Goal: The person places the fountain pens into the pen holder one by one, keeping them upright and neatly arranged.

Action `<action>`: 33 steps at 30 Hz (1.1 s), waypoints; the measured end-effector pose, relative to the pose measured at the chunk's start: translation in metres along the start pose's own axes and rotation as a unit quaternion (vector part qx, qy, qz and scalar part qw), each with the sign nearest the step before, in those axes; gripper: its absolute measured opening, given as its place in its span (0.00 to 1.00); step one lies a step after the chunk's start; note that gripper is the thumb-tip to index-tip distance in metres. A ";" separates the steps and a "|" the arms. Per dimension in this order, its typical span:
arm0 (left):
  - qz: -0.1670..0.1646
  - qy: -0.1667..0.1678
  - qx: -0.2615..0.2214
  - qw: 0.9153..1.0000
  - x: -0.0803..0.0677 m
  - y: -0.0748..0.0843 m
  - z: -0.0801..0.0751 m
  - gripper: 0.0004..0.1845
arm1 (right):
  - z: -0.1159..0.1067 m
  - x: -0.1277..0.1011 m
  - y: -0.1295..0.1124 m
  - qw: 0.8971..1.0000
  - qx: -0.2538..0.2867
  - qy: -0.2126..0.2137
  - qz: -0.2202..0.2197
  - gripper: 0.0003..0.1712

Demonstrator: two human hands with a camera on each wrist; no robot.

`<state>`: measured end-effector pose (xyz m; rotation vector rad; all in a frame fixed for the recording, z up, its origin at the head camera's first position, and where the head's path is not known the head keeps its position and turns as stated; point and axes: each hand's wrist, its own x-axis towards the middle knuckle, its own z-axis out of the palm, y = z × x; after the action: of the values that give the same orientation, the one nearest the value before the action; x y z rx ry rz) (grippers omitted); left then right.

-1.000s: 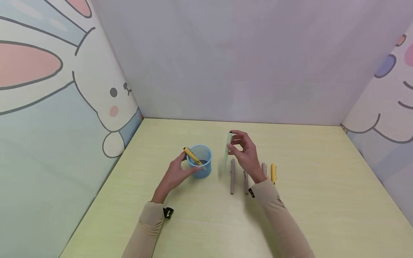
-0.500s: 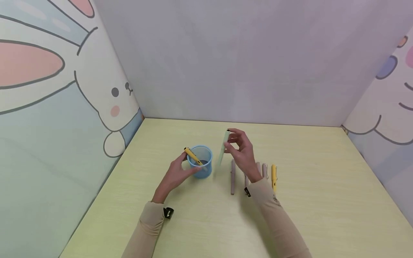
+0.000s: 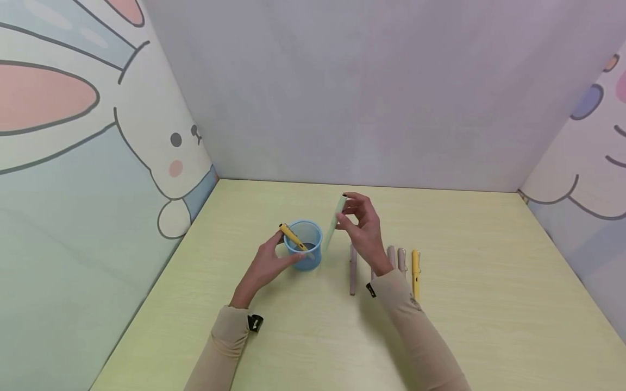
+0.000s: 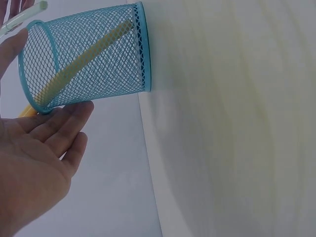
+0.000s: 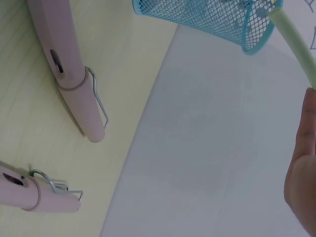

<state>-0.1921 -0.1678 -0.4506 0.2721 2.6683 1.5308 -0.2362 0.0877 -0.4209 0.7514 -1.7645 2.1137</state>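
Note:
A blue mesh pen holder (image 3: 308,264) stands upright on the table, and my left hand (image 3: 265,267) holds it near the rim, thumb on one side and fingers on the other. Inside leans a yellow pen (image 3: 292,235), its top end sticking out over the rim; its length shows through the mesh in the left wrist view. To the right of the holder, my right hand (image 3: 364,232) pinches a light green pen (image 3: 335,221) in the air. The green pen tilts, its lower end close to the holder's rim (image 5: 260,42) in the right wrist view.
Several mauve pens with metal clips lie on the table (image 3: 303,336) right of the holder, among them one mauve pen (image 3: 352,277) nearest it. A yellow pen (image 3: 415,271) lies rightmost. My right forearm partly hides this row. Walls with cartoon drawings stand left and right.
My right hand has moved left toward the pen holder with the green pen, which now tilts more, its lower end pointing at the holder. My left hand and the holder stay in place.

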 end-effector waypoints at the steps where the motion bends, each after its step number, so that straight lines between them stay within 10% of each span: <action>1: 0.000 0.000 0.001 1.000 0.000 0.000 0.000 0.46 | 0.001 0.000 0.000 1.000 0.000 0.001 0.001 0.28; 33: 0.001 0.003 0.007 1.000 -0.003 0.000 -0.005 0.44 | 0.022 0.003 0.006 0.999 0.009 0.045 -0.006 0.28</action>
<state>-0.1900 -0.1725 -0.4486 0.2714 2.6859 1.5162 -0.2372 0.0649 -0.4219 0.6603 -1.6928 2.1226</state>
